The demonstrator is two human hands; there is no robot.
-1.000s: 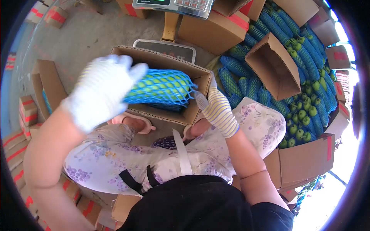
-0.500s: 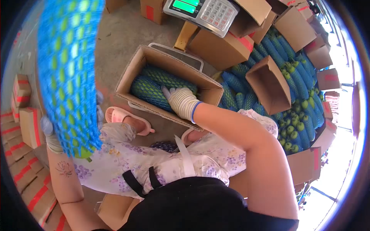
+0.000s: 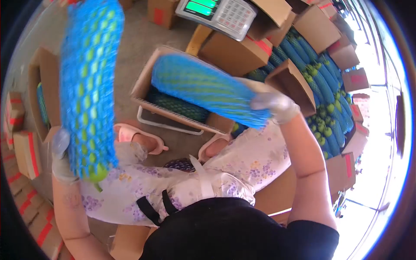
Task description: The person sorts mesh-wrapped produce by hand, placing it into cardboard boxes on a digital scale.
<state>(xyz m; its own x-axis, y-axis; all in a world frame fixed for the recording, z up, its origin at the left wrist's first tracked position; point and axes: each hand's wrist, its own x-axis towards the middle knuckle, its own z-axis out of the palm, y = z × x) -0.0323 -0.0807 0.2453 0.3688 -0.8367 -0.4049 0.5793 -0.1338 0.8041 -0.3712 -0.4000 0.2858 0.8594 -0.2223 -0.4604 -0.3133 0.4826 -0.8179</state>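
The gloved right hand (image 3: 279, 106), inside the open brown cardboard box (image 3: 146, 80) half a second ago, now grips a long green vegetable in blue netting (image 3: 203, 86) above it; the gloved left hand (image 3: 62, 158) still clasps another blue-netted vegetable (image 3: 89, 91) left of the box.

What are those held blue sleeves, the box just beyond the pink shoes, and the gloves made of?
Blue sleeves: probably soft plastic or foam netting, fairly matte; green shows through the open mesh.
Box: brown corrugated cardboard, seemingly, dull; its cut edges look ridged.
Gloves: perhaps knitted fabric, pale, dull and close-fitting; blur leaves any coating uncertain.
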